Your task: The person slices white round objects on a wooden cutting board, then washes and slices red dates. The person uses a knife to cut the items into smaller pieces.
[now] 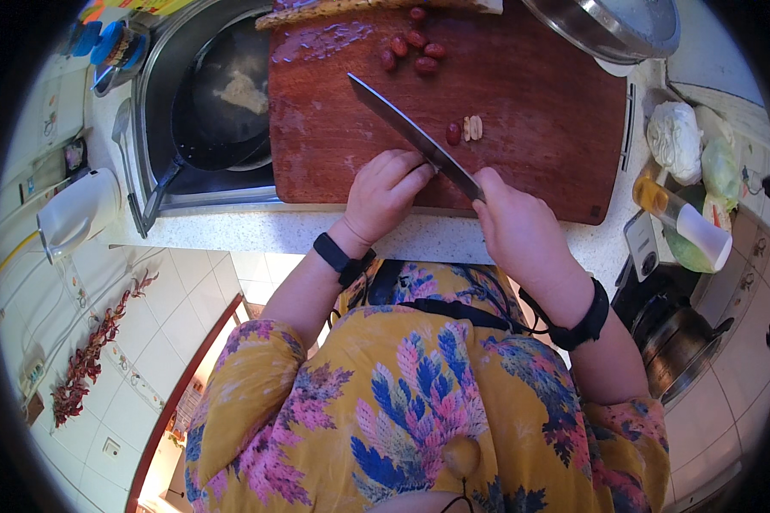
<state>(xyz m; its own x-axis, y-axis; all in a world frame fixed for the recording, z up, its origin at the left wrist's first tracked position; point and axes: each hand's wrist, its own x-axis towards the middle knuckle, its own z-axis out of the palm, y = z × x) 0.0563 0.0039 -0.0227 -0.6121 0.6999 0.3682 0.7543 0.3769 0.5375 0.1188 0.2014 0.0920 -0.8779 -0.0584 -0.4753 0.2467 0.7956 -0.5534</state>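
Note:
My right hand is closed round the handle of a kitchen knife. Its blade slants up and left over a reddish-brown cutting board. Close to the blade, my left hand is curled with its fingertips down near the board's front edge. What those fingers hold is hidden, apart from a small dark bit beside the blade. Just beyond the knife lie one red date and a few pale, narrow pieces next to it. Several more red dates are grouped at the far side of the board.
A long brown root lies along the board's far edge. Left, a black pan sits in the sink. A metal pan stands far right. Bags, a bottle and a phone are on the right.

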